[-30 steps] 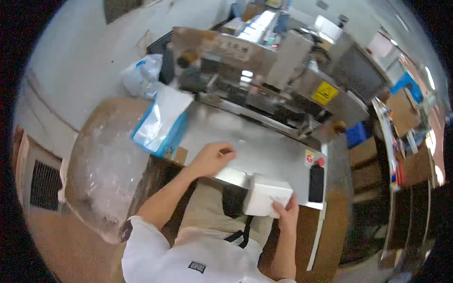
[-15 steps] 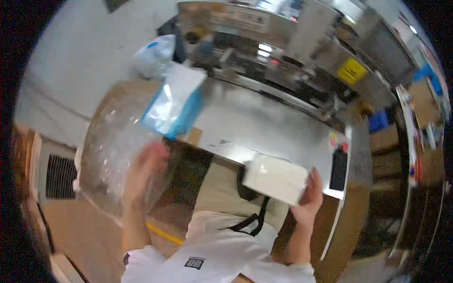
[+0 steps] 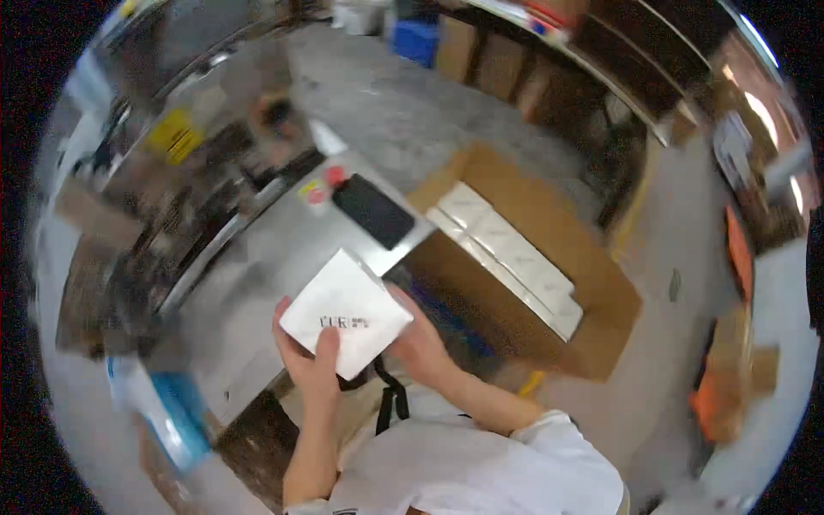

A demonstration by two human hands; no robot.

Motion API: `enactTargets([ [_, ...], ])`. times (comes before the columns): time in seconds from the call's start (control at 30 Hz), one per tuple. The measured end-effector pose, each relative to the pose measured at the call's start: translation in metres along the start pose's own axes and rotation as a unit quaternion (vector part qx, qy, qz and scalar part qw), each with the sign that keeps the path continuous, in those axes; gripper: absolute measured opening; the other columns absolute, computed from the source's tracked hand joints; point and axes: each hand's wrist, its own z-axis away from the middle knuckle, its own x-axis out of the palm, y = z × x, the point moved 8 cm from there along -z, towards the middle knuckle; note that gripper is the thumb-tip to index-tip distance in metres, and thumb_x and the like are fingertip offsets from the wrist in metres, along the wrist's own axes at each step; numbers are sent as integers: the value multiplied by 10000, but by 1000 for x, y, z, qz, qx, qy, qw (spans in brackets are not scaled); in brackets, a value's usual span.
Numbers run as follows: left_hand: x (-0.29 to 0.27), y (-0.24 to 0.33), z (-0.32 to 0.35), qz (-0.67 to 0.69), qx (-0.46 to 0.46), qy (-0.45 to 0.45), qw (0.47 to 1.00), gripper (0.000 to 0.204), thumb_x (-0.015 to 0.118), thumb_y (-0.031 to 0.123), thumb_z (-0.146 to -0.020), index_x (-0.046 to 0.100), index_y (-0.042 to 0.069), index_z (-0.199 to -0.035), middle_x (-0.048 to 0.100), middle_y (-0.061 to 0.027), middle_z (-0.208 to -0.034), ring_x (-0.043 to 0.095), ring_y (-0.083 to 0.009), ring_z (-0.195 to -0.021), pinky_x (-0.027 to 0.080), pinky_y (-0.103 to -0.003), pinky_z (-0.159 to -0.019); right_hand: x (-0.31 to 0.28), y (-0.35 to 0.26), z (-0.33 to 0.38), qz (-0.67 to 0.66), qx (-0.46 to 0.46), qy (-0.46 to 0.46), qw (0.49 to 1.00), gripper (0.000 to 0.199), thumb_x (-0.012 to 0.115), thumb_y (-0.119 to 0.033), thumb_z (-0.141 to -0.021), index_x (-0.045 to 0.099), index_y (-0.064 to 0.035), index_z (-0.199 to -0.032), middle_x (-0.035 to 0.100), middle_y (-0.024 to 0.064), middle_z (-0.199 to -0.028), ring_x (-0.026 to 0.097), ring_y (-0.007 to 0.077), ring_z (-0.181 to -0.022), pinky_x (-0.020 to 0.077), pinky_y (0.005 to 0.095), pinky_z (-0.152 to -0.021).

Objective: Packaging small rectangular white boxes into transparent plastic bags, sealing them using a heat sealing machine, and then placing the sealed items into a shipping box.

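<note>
A white box (image 3: 348, 300) with dark print on its top face is held in front of my body. My left hand (image 3: 311, 365) grips its left side, the thumb lying over the printed face. On the opposite side my right hand (image 3: 421, 343) holds the box from the right, its fingers partly hidden behind it. To the right stands an open cardboard carton (image 3: 622, 318) with several white boxes (image 3: 506, 249) lined up in it.
A metal worktable (image 3: 240, 318) with a black rectangular pad (image 3: 373, 210) and red buttons (image 3: 335, 176) runs along the left, below a blurred machine (image 3: 215, 163). A blue-and-white package (image 3: 176, 416) lies at lower left. Shelving (image 3: 635, 51) stands at the far right.
My view has swung right, bringing the carton in. My left hand, earlier apart over a clear plastic bag, has taken hold of the white box that my right hand held alone.
</note>
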Motion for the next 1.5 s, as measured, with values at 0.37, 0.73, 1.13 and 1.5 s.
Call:
enactTargets([
  [0.37,-30,-39,-41,-276,112,-75,952,611,628,139,-917,370,34,-1460,449,-180,-1442,443,-286,-1323,363,-406,-1094,-275,-93,14,26,-34,319,947,682,776,-107,-766,452,-24,-1361,649,107,-1073,642,189,-935,544,332,-837],
  [0.73,-39,-49,-46,-543,197,-42,815,502,603,224,-967,463,-46,-1367,508,-229,-1383,481,-383,-1274,354,-448,-1090,-519,97,173,253,442,269,817,371,763,-198,-815,659,70,-1050,705,143,-953,701,274,-802,583,456,-620],
  [1.13,-32,-49,-52,-524,201,-39,827,391,625,222,-919,584,1,-1240,588,-198,-1284,535,-389,-1202,408,-458,-1029,-603,214,138,601,404,-78,685,218,683,-250,-745,726,-78,-874,681,130,-833,669,266,-780,528,441,-640],
  [1.5,-317,119,-28,-355,153,383,839,252,655,214,-932,677,10,-1078,719,-120,-922,658,-185,-811,507,-302,-752,-214,-73,-35,353,-43,141,924,276,574,-150,-992,593,22,-1207,660,94,-1095,646,176,-966,528,302,-822],
])
